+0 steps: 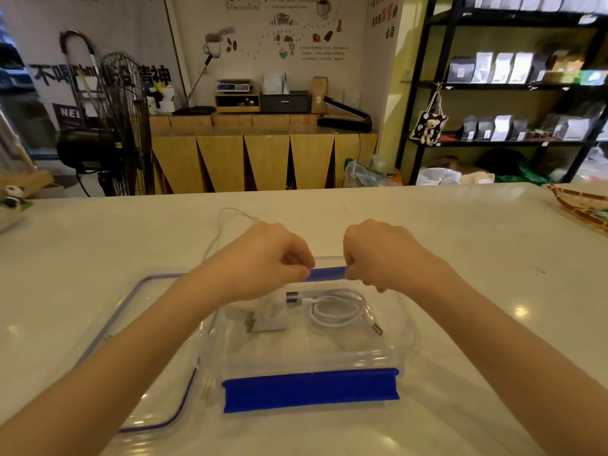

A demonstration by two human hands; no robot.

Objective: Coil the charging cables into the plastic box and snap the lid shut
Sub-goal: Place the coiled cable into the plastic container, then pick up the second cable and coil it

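Note:
A clear plastic box [406, 327] sits on the white table in front of me. It has a blue latch [311, 391] on its near side and another blue latch [327, 274] on its far side. My left hand [263, 258] and my right hand [385, 255] each pinch one end of the far latch. Inside the box lie a coiled white cable [339, 307] and a white charger plug [266, 324]. A clear lid [138, 297] with a purple seal lies flat to the left of the box, partly under my left forearm. A second white cable [223, 218] lies loose on the table beyond my left hand.
A patterned woven basket [582, 205] sits at the table's far right edge. A small panda toy [13, 195] stands at the far left edge. Beyond the table are a floor fan, a wooden counter and black shelves.

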